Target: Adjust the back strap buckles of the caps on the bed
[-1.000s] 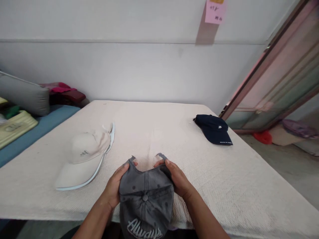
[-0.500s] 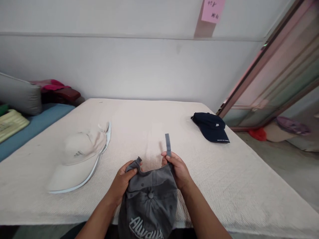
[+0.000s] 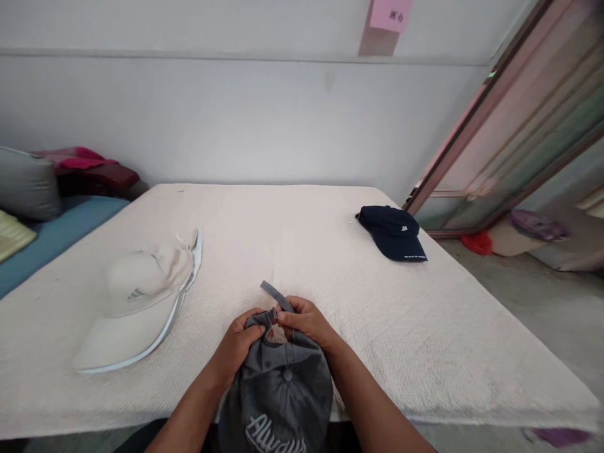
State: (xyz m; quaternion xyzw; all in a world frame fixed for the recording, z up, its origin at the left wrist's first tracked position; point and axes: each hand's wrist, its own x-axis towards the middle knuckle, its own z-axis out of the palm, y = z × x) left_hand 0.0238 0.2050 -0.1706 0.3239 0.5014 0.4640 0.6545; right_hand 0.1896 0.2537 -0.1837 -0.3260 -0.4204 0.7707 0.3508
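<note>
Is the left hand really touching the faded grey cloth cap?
Touching: the head view shows the left hand gripping the faded grey cloth cap, thumb on its back edge.

- A person's left hand grips the back edge of a gray cap with pale script lettering, held at the near edge of a cloth-covered table.
- The right hand pinches the cap's strap, its free end jutting up beside the left hand.
- A cream hat, trimmed in pale blue, lies at left; a navy cap rests at far right.
- Behind, a pink note hangs against a white wall.
</note>
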